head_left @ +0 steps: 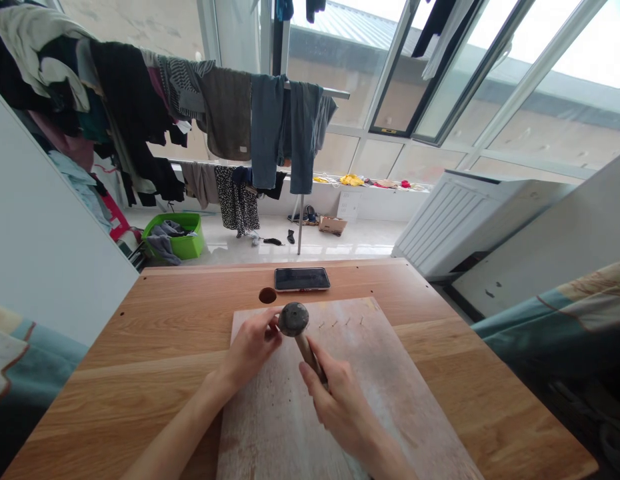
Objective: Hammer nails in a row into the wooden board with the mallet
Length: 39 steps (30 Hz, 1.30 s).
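My right hand (340,400) is closed around the wooden handle of a hammer (293,320), whose round dark head sits over the far part of a pale wooden board (390,380). My left hand (253,347) lies on the board just left of the hammer head, with its fingertips pinched together right beside the head. What the fingertips hold is too small to make out. A short row of small nails (343,323) stands in the board to the right of the hammer head.
The board lies on a wooden table (155,333) with a round hole (267,295). A black phone (302,279) lies beyond the board. Behind the table stand a clothes rack (270,133), a green basket (177,237) and a white radiator (455,213).
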Motion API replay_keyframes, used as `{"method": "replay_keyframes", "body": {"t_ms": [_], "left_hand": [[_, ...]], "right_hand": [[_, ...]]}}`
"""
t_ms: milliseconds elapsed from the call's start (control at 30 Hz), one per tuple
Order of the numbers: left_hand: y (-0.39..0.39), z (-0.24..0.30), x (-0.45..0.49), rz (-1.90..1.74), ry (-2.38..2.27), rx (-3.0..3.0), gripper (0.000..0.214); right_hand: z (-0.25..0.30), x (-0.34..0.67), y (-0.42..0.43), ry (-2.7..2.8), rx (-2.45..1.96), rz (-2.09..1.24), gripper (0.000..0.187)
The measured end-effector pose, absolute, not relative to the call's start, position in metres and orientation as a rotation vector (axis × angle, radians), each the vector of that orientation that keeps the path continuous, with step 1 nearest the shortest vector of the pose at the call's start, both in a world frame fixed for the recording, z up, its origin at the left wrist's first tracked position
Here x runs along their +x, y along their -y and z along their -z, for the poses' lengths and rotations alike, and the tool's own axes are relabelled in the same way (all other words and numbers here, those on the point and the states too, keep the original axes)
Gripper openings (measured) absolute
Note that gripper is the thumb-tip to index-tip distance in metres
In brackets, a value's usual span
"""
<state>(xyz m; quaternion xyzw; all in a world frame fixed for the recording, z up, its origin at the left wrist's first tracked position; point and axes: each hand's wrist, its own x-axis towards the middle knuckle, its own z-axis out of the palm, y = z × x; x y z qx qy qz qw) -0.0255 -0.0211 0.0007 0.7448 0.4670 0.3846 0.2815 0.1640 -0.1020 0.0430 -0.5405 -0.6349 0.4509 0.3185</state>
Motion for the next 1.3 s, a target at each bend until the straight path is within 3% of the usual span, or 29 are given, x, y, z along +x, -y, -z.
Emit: {"method": "replay_keyframes", "body": {"t_ms": [233,400,600,700,867,1000,1133,1300], "left_hand": [[0.019,0.003,-0.028,-1.025,-1.241,2.032,0.034],[0.035,-0.012,-0.024,-1.051,-1.348,2.253,0.012],[0.082,-0.037,0.014,-0.431,-0.768,3.090,0.012],[0.090,-0.035,0.031,-0.344,-0.740,3.245,0.006],[0.078,-0.036,0.012,-0.299,-0.822,3.103,0.012],[0.060,-0.036,-0.029,-0.424,-1.183,2.689,0.023],[0.044,-0.033,-0.057,-0.628,-1.329,2.413,0.020],[0.038,-0.032,-0.061,-0.577,-1.333,2.427,0.021]], "right_hand": [[-0.042,0.168,0.103,1.662,-1.431,-1.217,0.039],[-0.048,0.188,0.112,1.520,-1.475,-1.204,0.049],[-0.050,0.211,0.117,1.390,-1.549,-1.142,0.058],[-0.048,0.213,0.120,1.382,-1.564,-1.129,0.060],[-0.044,0.211,0.125,1.357,-1.577,-1.117,0.059],[-0.042,0.213,0.125,1.368,-1.578,-1.127,0.056],[-0.042,0.212,0.125,1.364,-1.569,-1.153,0.058],[-0.044,0.208,0.126,1.328,-1.580,-1.132,0.060]]}}
